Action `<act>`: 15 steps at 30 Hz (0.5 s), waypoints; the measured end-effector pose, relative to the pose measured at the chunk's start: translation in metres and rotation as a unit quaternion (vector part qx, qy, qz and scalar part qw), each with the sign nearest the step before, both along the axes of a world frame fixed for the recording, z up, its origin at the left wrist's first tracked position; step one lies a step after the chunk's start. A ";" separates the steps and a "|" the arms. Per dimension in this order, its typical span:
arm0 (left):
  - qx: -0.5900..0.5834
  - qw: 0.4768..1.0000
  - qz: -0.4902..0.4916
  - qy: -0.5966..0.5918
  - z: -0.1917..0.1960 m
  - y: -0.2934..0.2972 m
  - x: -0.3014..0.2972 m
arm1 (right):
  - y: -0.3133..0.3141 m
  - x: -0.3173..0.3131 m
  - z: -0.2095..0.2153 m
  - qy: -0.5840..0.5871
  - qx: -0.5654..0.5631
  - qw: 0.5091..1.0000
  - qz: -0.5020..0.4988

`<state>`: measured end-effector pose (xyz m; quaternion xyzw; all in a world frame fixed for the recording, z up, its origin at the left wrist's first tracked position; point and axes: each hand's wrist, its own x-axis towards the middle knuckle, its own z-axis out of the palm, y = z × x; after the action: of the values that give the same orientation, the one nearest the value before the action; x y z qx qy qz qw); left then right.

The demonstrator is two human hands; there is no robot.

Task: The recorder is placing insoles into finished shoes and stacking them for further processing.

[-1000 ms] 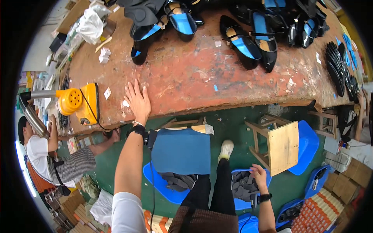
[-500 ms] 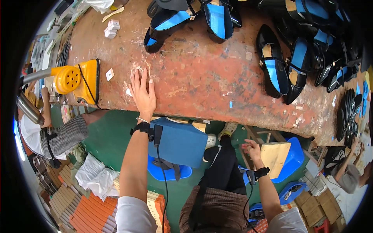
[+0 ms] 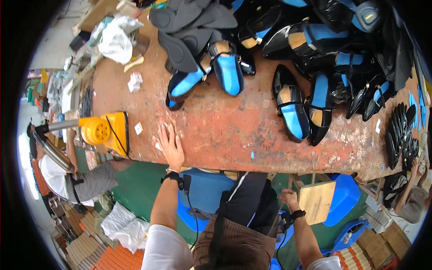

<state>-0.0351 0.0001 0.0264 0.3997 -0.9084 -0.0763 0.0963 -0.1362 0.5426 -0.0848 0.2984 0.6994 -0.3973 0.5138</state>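
Observation:
My left hand [image 3: 172,146] lies flat near the front edge of the worn reddish table [image 3: 216,130], fingers spread, holding nothing. Close to its fingers is a small white scrap [image 3: 158,146]. Below the table edge hangs my right hand [image 3: 289,198], its fingers loosely curled with no object visible in them, beside a wooden stool top [image 3: 317,202]. Beyond my left hand, black shoes with blue insoles stand on the table, among them a strapped shoe [image 3: 227,67]. Another black strapped shoe [image 3: 291,105] stands further right beside its match [image 3: 319,108].
A yellow device [image 3: 101,130] with a metal arm stands at the table's left. Dark grey insoles [image 3: 180,49] are heaped at the back, with more shoes at back right. A blue seat [image 3: 207,191] is under the edge. Two people sit at the far left and right.
The view has tilted up, showing more of the table's back. My legs have shifted toward the table, covering part of the blue seat. My left hand stays flat on the table.

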 end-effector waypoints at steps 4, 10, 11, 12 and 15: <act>0.000 1.000 0.008 -0.027 0.000 -0.005 0.010 | -0.051 0.026 -0.014 -0.021 -0.047 0.999 -0.006; 0.033 0.998 -0.004 -0.052 -0.001 0.008 -0.005 | -0.086 0.100 -0.118 -0.028 -0.091 0.985 0.144; 0.038 0.997 0.003 -0.060 -0.003 0.007 -0.003 | -0.097 0.115 -0.140 -0.034 -0.118 0.980 0.156; 0.020 0.998 0.004 -0.065 -0.001 0.004 0.000 | -0.119 0.128 -0.152 -0.093 -0.113 0.977 0.152; 0.024 0.997 0.002 -0.075 0.006 0.008 0.004 | -0.166 0.162 -0.182 -0.175 -0.117 0.970 0.124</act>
<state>-0.0313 0.0081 0.0321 0.4081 -0.9102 -0.0675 0.0189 0.0256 0.3769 -0.2670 0.2118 0.5790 -0.3514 0.7046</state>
